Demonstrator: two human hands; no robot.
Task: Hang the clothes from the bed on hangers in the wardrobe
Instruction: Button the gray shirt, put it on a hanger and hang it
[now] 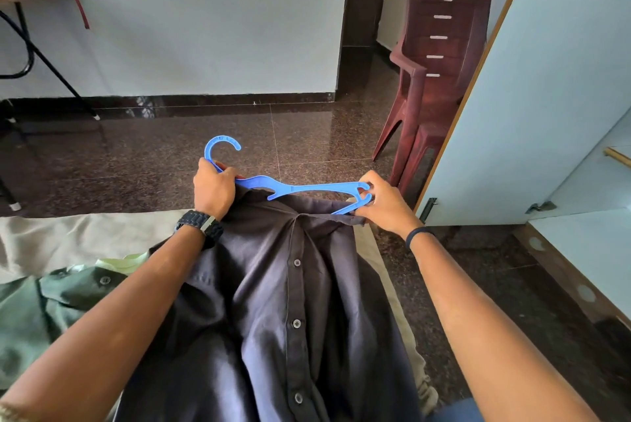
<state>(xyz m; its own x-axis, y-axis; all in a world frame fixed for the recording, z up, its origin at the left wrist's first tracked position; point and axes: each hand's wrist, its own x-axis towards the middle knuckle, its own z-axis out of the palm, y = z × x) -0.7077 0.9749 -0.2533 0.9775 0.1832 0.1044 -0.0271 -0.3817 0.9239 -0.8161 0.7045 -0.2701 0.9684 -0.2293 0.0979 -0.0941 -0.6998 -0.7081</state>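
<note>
Dark button-up shirt [290, 302] hangs in front of the person over the bed's edge [51, 237], its collar at the blue hanger [307, 190]. Left hand [213, 189] clenches the hanger just below the hook; right hand [384, 204] pinches the hanger's far tip together with the shirt's shoulder. That shoulder seems only partly seated, so it could slide off the hanger.

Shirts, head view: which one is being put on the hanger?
The dark charcoal button-up shirt, held with the blue plastic hanger by both hands. The green shirt lies untouched on the bed.
</note>
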